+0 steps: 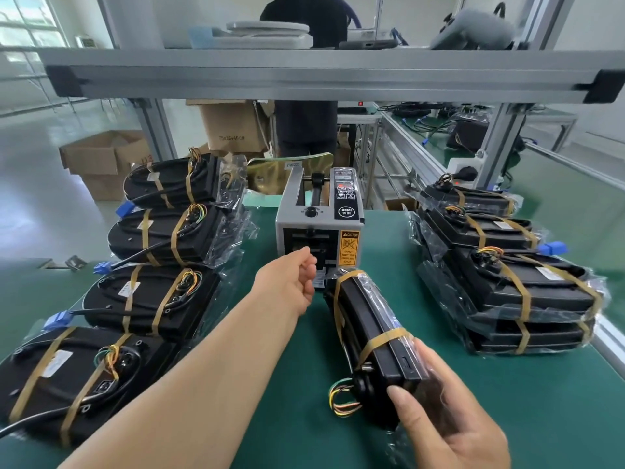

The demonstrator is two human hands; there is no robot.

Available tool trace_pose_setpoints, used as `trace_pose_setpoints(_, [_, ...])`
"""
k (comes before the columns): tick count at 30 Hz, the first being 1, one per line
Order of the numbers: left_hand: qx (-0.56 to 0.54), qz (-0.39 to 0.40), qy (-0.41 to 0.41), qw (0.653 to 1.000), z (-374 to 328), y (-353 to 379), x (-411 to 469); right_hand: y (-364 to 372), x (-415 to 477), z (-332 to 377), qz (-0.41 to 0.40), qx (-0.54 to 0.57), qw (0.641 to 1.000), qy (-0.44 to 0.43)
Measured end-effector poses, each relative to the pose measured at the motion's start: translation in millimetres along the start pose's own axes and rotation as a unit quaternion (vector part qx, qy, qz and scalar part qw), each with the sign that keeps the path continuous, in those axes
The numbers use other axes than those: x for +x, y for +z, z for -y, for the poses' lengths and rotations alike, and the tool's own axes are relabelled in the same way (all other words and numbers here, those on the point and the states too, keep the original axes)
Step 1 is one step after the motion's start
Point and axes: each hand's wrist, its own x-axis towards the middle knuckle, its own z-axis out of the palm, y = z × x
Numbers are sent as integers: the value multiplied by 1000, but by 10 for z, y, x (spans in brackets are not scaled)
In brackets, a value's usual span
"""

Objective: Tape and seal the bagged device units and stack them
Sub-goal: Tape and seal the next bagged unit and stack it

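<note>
Black unit [372, 328] in curled right hand [451, 426]

Nothing fancy, just bare hands: left hand [291, 282] with a bare forearm [189, 377] trailing back from it, right hand [449, 428] with a short plain thumbnail.

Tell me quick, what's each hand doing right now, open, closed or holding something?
Left hand: fingers curled at the tape dispenser outlet; cannot tell if it holds anything.
Right hand: grips the bagged unit by its near end.

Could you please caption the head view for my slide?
Left hand at the tape dispenser; right hand holds a bagged unit.
</note>
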Motion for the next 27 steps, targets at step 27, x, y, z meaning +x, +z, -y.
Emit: trace_pose_setpoints(27, [328, 256, 230, 880, 344, -418, -1154, 53, -22, 17, 34, 68, 994, 81])
